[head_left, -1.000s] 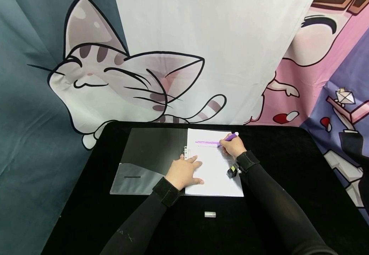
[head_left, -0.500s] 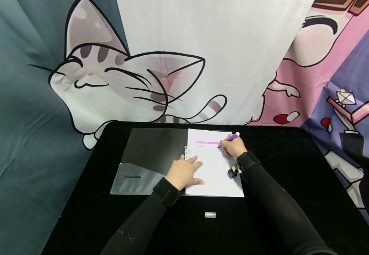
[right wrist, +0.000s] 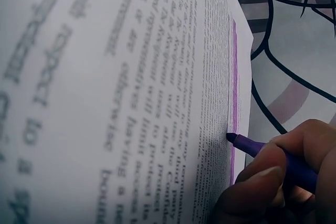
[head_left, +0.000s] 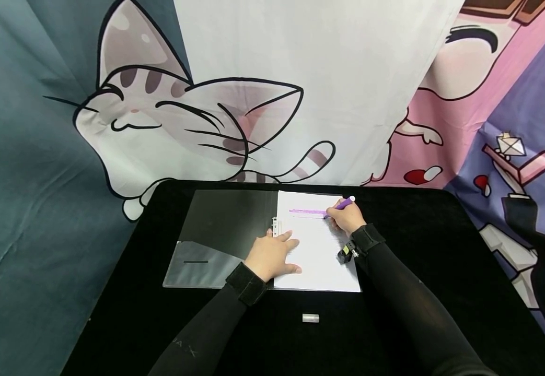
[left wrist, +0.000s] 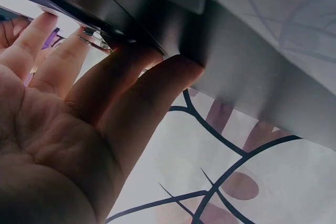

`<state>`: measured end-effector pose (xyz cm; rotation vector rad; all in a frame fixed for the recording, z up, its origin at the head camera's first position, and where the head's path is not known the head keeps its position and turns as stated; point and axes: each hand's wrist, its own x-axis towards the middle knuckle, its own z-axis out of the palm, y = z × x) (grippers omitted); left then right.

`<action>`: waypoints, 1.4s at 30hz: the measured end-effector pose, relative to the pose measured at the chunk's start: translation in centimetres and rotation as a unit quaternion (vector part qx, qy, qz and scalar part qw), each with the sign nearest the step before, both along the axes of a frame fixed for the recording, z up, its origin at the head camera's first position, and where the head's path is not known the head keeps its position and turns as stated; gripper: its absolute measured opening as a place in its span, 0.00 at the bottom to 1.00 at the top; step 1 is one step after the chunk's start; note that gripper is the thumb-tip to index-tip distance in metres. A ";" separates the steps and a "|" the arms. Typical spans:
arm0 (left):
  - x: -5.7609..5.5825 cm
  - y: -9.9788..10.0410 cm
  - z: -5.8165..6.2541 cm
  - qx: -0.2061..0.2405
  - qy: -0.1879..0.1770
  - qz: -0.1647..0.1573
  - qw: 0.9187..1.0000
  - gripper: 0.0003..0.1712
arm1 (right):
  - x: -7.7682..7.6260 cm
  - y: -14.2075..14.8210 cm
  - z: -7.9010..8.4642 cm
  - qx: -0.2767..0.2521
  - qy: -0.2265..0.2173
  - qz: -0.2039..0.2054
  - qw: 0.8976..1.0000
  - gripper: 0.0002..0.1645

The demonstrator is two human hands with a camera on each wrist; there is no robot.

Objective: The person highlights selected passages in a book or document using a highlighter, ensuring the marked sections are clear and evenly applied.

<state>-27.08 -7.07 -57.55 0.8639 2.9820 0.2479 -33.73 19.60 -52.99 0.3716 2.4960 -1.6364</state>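
Two hands in view, one marker. Purple marker [head_left: 344,203] ×1 is held in the right hand [head_left: 346,216], pinched between thumb and fingers, tilted, white end up. Its tip is placed on the upper part of the printed page [head_left: 314,266], at one thin line [head_left: 300,217]; one wider purple band [head_left: 305,211] is seen just above that line.

Left hand [head_left: 269,257] is laid across the inner edge of the page and the folder spine, fingers extended and spread, nothing gripped.

Folder [head_left: 230,214] ×1 is opened flat on the black counter [head_left: 422,245]: two halves, page on the right one, one grey pocket [head_left: 201,269] with one slit on the left one. One metal clip [head_left: 274,223] is seen at the spine, partly covered by the left hand. Sheet count under the top page can't be read.

One small white cylinder [head_left: 310,318] is set on the counter, apart from the folder, near side. Two black wristbands are worn, one per arm. Behind: backdrop [head_left: 347,78] ×1, printed with one large cat [head_left: 136,130].
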 end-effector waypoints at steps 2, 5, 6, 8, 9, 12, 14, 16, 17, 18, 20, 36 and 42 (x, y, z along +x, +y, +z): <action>-0.3 -0.1 -0.6 0.004 0.005 -0.002 1.000 0.50 | -0.1 0.1 0.0 0.000 0.001 0.001 1.000 0.10; -0.6 -0.1 -1.2 0.013 0.007 -0.002 1.000 0.50 | -0.2 0.2 0.1 0.000 0.003 0.002 1.000 0.10; -0.6 -0.1 -1.2 0.015 0.008 -0.003 1.000 0.51 | -0.2 0.2 0.1 0.000 0.005 0.002 1.000 0.10; -0.7 -0.1 -1.2 0.016 0.004 -0.002 1.000 0.50 | 0.0 0.2 0.2 0.003 0.004 0.003 1.000 0.10; -0.6 -0.1 -1.3 0.020 0.002 -0.003 1.000 0.50 | 0.0 0.2 0.2 0.004 0.003 0.003 1.000 0.10; -0.2 0.0 -0.5 0.011 0.001 -0.004 1.000 0.49 | 0.2 0.2 0.2 0.009 -0.002 0.003 1.000 0.10; 0.1 0.0 0.1 0.006 0.006 -0.005 1.000 0.47 | 0.3 0.2 0.2 0.012 -0.003 0.004 1.000 0.10; 0.5 0.1 1.1 -0.003 0.007 -0.006 1.000 0.47 | 0.3 0.2 0.2 0.016 -0.002 0.003 1.000 0.10; 0.6 0.1 1.2 -0.004 0.011 -0.007 1.000 0.47 | 0.3 0.2 0.2 0.017 -0.001 0.002 1.000 0.10; 0.6 0.1 1.2 -0.005 0.012 -0.007 1.000 0.47 | 0.3 0.2 0.2 0.019 0.001 0.003 1.000 0.10; 0.5 0.0 0.9 -0.001 0.007 -0.004 1.000 0.48 | 0.3 0.2 0.3 0.019 0.006 0.002 1.000 0.09; 0.3 0.0 0.1 0.007 0.001 -0.005 1.000 0.49 | 0.8 0.5 0.4 0.007 0.009 -0.004 1.000 0.10; -0.5 -0.1 -1.6 0.009 0.006 -0.006 1.000 0.50 | 0.5 0.6 0.2 0.001 0.013 -0.003 1.000 0.09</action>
